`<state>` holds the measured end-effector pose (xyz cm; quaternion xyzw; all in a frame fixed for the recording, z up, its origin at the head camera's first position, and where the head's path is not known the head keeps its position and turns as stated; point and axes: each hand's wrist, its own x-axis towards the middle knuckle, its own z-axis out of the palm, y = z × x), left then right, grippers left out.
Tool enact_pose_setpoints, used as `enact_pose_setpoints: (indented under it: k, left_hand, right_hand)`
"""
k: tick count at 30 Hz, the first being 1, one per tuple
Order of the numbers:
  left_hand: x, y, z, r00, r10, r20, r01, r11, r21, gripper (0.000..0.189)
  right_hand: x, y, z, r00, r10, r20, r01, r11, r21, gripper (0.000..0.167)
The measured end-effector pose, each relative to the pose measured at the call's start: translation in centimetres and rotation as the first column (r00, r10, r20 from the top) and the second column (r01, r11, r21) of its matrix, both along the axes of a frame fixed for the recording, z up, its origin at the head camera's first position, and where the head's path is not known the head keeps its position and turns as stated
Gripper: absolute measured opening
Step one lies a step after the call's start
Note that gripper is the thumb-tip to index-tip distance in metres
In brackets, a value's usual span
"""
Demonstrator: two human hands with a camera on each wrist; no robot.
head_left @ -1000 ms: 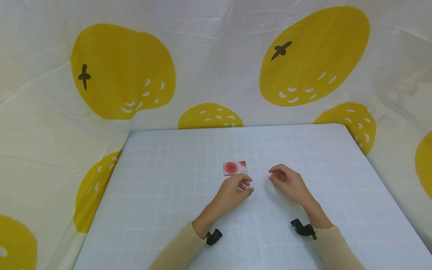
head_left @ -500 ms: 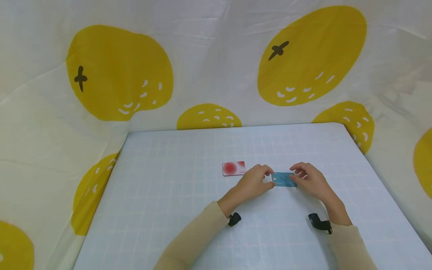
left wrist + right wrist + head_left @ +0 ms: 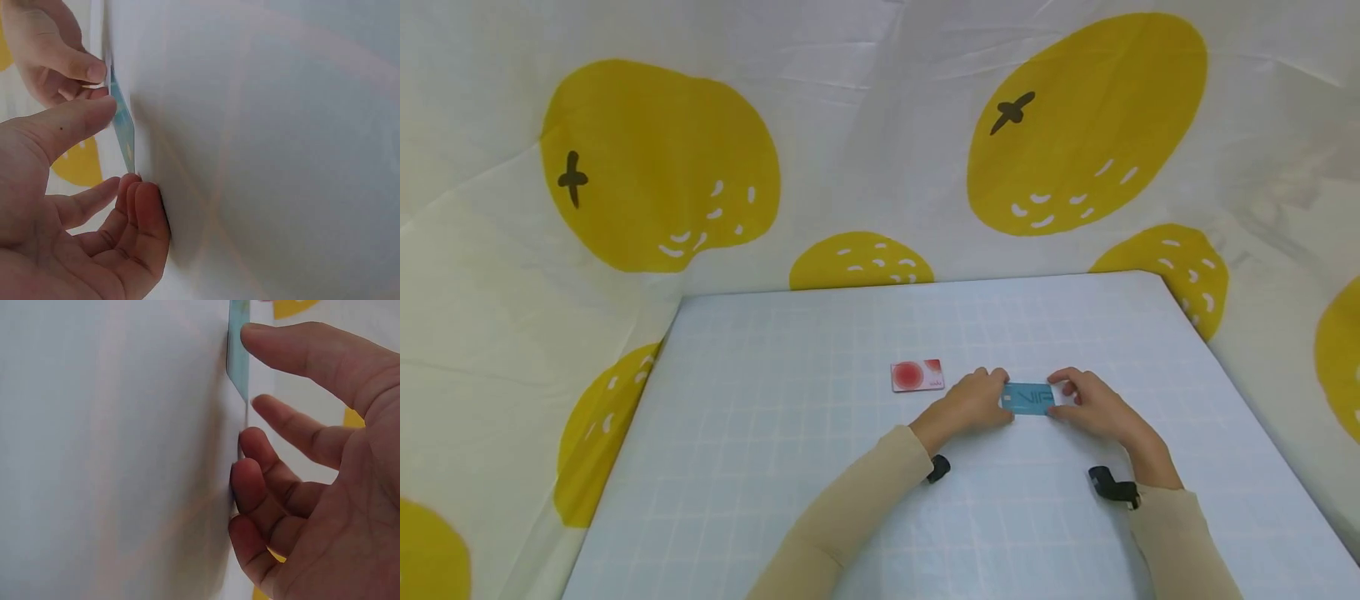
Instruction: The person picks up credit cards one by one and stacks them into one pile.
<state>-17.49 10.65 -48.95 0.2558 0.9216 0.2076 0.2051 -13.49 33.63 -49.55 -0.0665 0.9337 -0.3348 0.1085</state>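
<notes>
A blue card (image 3: 1028,398) with dark lettering lies flat between both hands, at or close over the table in the head view. At its left end, my left hand (image 3: 976,402) spans the short side, thumb at the near corner and fingers at the far one. The right hand (image 3: 1093,406) holds the opposite end in the same way, thumb and index finger at the corners. In the left wrist view the blue card (image 3: 124,128) stretches between the left thumb (image 3: 94,112) and curled fingers. The right wrist view shows the right thumb (image 3: 269,344) on the blue card's edge (image 3: 239,347).
A white card with a red circle (image 3: 917,376) lies left of the left hand. The table (image 3: 790,467) has a pale grid cloth. Behind it hangs a white curtain (image 3: 880,150) printed with yellow fruit. Small black wrist cameras (image 3: 1112,487) are worn at both sleeves.
Both hands have moved right from a second ago, and the blue card has come into view between them. Since half a second ago, the right thumb has shifted off the card's face to its near corner.
</notes>
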Motion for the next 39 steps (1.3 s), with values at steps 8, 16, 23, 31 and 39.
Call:
enact_pose_setpoints:
  k: [8, 16, 23, 31, 39]
  left_hand:
    - [-0.37, -0.23, -0.67, 1.000, 0.005, 0.012, -0.005, 1.000, -0.004, 0.050]
    - [-0.37, -0.09, -0.81, 0.998, 0.043, 0.036, -0.043, 0.999, 0.006, 0.045]
    - [-0.56, -0.08, -0.91, 0.998, 0.038, 0.040, -0.039, 0.999, 0.016, 0.041]
    - [-0.64, 0.09, -0.98, 0.999, 0.022, 0.028, -0.023, 0.999, 0.034, 0.045]
    - [-0.48, 0.11, -0.85, 0.999, 0.044, 0.010, -0.045, 0.997, 0.066, 0.046]
  right_hand:
    - [-0.10, -0.16, -0.36, 0.999, 0.015, 0.030, -0.016, 0.999, 0.048, 0.049]
    - [-0.18, -0.52, -0.24, 0.999, 0.010, 0.049, -0.012, 0.999, 0.050, 0.048]
    - [-0.36, -0.52, -0.30, 0.998, 0.004, 0.057, -0.007, 0.998, 0.056, 0.047]
    - [-0.45, -0.61, 0.04, 0.999, 0.022, 0.044, -0.024, 0.999, 0.033, 0.048]
    - [-0.47, -0.86, 0.34, 0.998, -0.011, 0.054, 0.009, 0.999, 0.035, 0.047]
